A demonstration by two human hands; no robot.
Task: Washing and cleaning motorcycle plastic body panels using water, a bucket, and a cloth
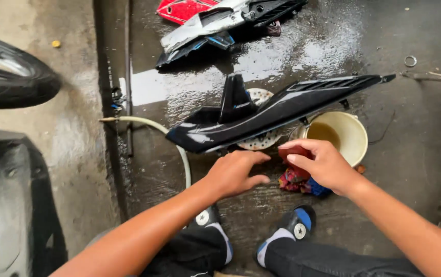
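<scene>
Here my right hand (323, 166) is curled round a reddish-brown lump (293, 153), thumb on top and fingers bent under it, so it is closed on that lump; whether the lump is a sponge or a rag I cannot tell. Everything else I place against the long black fairing panel (261, 114) that lies slanted across the wet concrete floor (384, 169). The lump sits just below the panel's lower edge, near its middle. My left hand (236, 174) is also just below the panel, beside the right one, fingers loosely bent and spread, thumb out, gripping nothing; its fingertips (261, 157) come close to the lump but I cannot say they touch it. Under my right hand, a bit further from the panel, lies a crumpled multicoloured cloth (300, 183). A cream bucket (341, 134) with yellowish liquid stands right under the panel's raised right end. A pale round disc with holes (259, 97) shows behind and beneath the panel's middle. A whitish hose (151, 125) curves in toward the panel's low left tip. Beyond the panel, further from me, lie red, white and black body panels (220, 23). Well left of it a black tyre (12, 74) stands. My two shoes (297, 225) are planted on my side of the panel
</scene>
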